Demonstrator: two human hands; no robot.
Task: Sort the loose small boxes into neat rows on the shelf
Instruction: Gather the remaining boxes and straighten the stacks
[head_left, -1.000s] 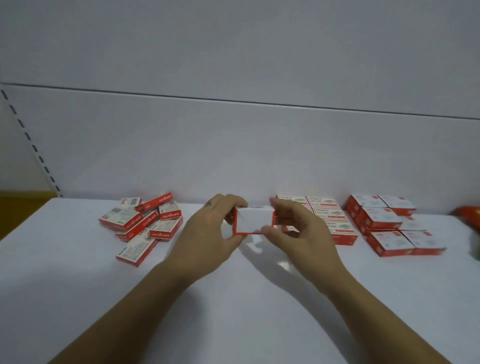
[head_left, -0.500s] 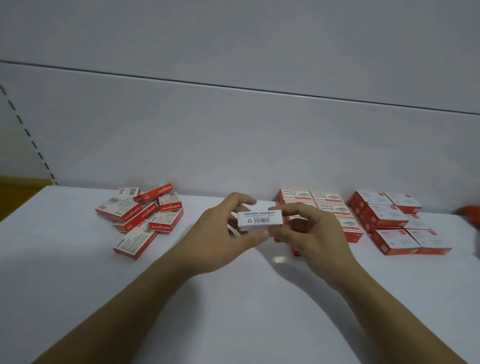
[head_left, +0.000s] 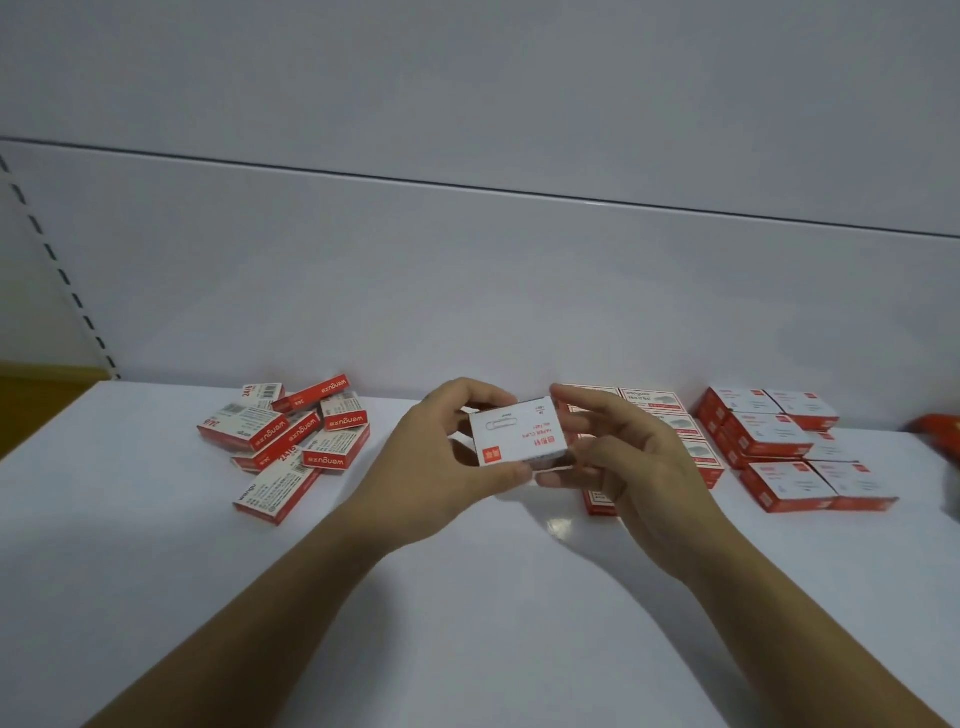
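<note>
- Above the middle of the shelf (head_left: 467, 623), the held box (head_left: 519, 436) is clear of the surface, between the loose pile (head_left: 291, 441) and the sorted rows (head_left: 769, 431).
- Change noted: half a second ago its narrow barcode edge faced the camera; now the broad face with the paper-clip drawing does.
- Judgement: the box is being turned for orientation before placing, and placement is not yet done.
- Grip: the left hand (head_left: 441, 462) pinches the left end and the right hand (head_left: 628, 467) pinches the right end.
- Orientation: the long axis runs left to right, with the right end slightly higher. The print reads upside down to the wearer.
</note>
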